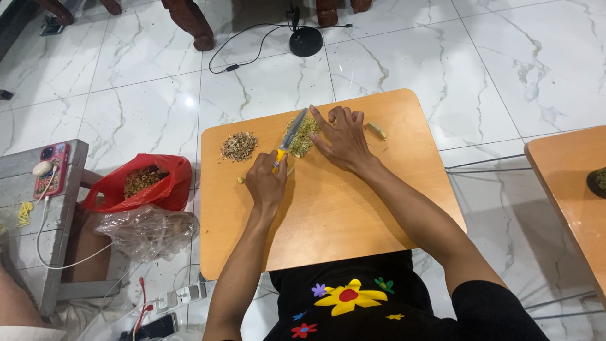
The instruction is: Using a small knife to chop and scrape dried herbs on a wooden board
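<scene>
Left hand [266,182] closed in a firm grip around the yellow handle of a knife [289,137], blade angled up and away into a heap of chopped yellow-green herb [303,136] near the far edge of the wooden surface [341,208]. Right hand [341,140] open, fingers spread flat, pressing on the right side of the heap, holding nothing. Just left of the knife, a smaller brownish pile [238,146]; one loose piece [377,130] beside the right hand. On the marble floor [442,57] to the left, a red plastic bag [148,183] of dried material above a clear bag [146,230]
</scene>
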